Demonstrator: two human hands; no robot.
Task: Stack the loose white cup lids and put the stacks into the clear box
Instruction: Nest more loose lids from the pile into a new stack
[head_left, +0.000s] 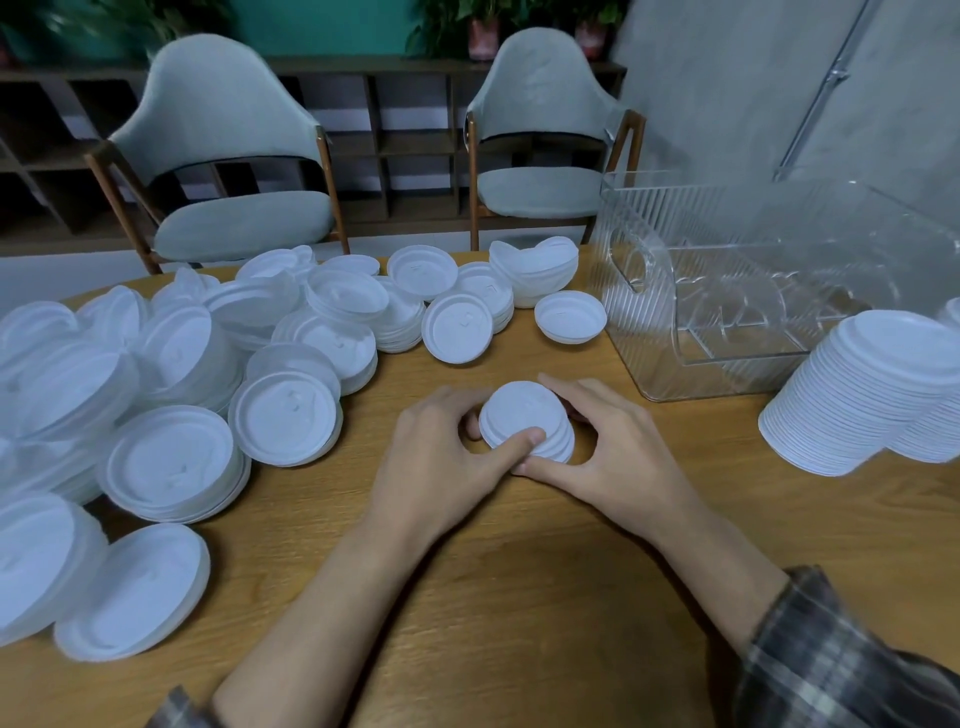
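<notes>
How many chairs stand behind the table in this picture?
2. The left chair stands behind the lid pile at the table's far edge. The right chair stands further right, just left of the clear box. More chairs could be outside the view.

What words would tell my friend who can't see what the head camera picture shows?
The left hand and the right hand grip a small stack of white lids on a wooden table. A big heap of loose lids lies to the left; a clear box and a tall lid stack stand to the right.
</notes>
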